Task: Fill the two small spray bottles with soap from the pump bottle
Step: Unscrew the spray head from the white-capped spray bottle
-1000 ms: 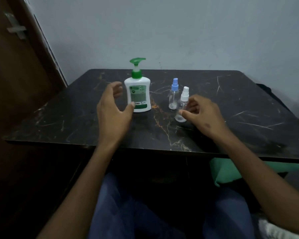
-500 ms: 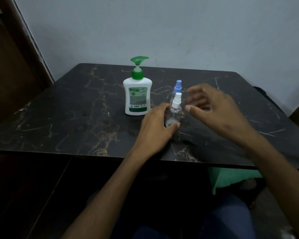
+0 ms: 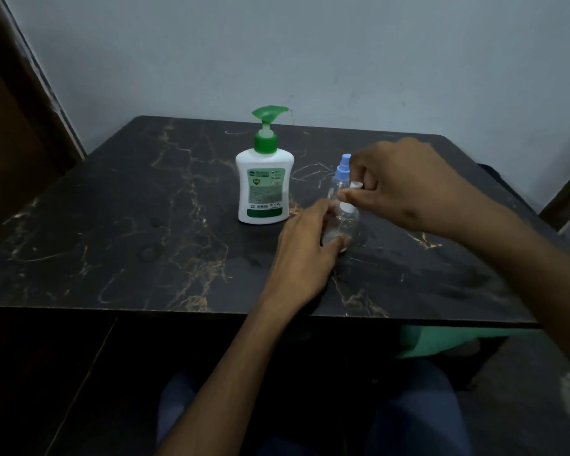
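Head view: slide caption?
Left hand steadies clear white-capped spray bottle; right hand pinches its white cap beside white green-pump soap bottle.

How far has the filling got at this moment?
Done: nothing filled; both spray bottles look clear. In hand: left hand grips the white-capped bottle, right hand pinches its cap. Left: opening it, pumping from the pump bottle, then the blue-capped bottle.

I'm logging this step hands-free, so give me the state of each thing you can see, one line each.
Pump bottle: upright on the table, untouched.
White-capped spray bottle: upright, cap still on.
Blue-capped spray bottle: upright behind it, capped, untouched.
Left hand: grips the white-capped bottle's body.
Right hand: pinches its white cap.
Table: dark marbled top.
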`<action>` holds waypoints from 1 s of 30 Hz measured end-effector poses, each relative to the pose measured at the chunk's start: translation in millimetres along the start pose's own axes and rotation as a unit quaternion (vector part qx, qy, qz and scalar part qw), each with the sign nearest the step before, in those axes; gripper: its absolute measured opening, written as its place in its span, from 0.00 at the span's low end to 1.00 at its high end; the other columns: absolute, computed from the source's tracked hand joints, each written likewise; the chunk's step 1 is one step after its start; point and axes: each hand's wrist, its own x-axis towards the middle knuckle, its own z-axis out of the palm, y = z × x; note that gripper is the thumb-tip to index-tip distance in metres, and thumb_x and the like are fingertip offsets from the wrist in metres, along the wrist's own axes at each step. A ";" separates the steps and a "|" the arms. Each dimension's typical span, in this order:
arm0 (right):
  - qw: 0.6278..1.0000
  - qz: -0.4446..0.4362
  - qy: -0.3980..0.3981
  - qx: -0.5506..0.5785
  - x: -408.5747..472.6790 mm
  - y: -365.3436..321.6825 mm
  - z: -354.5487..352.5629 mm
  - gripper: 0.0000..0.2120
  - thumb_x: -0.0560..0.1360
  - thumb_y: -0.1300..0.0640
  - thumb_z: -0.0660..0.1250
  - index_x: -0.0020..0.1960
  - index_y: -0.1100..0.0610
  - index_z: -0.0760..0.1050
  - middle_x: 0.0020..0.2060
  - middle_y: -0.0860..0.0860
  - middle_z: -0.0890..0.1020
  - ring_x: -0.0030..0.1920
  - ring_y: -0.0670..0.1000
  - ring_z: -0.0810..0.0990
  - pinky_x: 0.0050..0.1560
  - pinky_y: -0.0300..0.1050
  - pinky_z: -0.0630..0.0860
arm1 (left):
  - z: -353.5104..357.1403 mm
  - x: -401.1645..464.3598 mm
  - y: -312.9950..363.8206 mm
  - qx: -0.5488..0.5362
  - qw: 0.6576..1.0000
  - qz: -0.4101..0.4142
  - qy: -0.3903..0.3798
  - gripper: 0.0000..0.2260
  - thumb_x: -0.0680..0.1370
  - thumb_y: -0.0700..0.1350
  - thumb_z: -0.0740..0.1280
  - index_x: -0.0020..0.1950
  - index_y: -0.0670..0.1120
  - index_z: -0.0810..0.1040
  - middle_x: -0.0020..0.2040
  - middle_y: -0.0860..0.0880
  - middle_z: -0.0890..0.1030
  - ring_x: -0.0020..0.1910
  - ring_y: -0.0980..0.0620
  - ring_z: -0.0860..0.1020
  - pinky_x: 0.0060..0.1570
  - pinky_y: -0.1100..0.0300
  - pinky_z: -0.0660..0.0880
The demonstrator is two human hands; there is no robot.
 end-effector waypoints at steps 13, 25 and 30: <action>0.997 -0.038 -0.042 0.059 2.2 0.2 -10.9 0.15 0.74 0.67 0.71 0.43 0.47 0.84 0.41 0.42 0.84 0.42 0.41 0.82 0.44 0.46 0.78 | -0.8 1.4 -1.3 -0.012 1.000 -0.002 -0.008 0.13 0.77 0.44 0.75 0.60 0.49 0.79 0.51 0.54 0.84 0.53 0.55 0.81 0.56 0.50 0.79; 0.999 -0.007 0.028 -0.025 -1.5 -2.5 17.6 0.14 0.79 0.41 0.69 0.52 0.52 0.79 0.42 0.53 0.83 0.41 0.58 0.80 0.45 0.55 0.80 | -2.7 -0.3 4.7 0.010 1.000 0.001 -0.010 0.18 0.78 0.45 0.74 0.67 0.50 0.78 0.55 0.55 0.84 0.56 0.59 0.81 0.60 0.53 0.80; 0.994 -0.087 -0.060 0.028 2.8 2.6 -7.4 0.10 0.75 0.63 0.72 0.46 0.47 0.83 0.40 0.43 0.83 0.42 0.46 0.80 0.40 0.41 0.73 | -4.8 0.3 6.2 -0.004 1.000 0.005 -0.012 0.13 0.78 0.42 0.75 0.62 0.47 0.80 0.53 0.54 0.85 0.55 0.61 0.81 0.55 0.66 0.78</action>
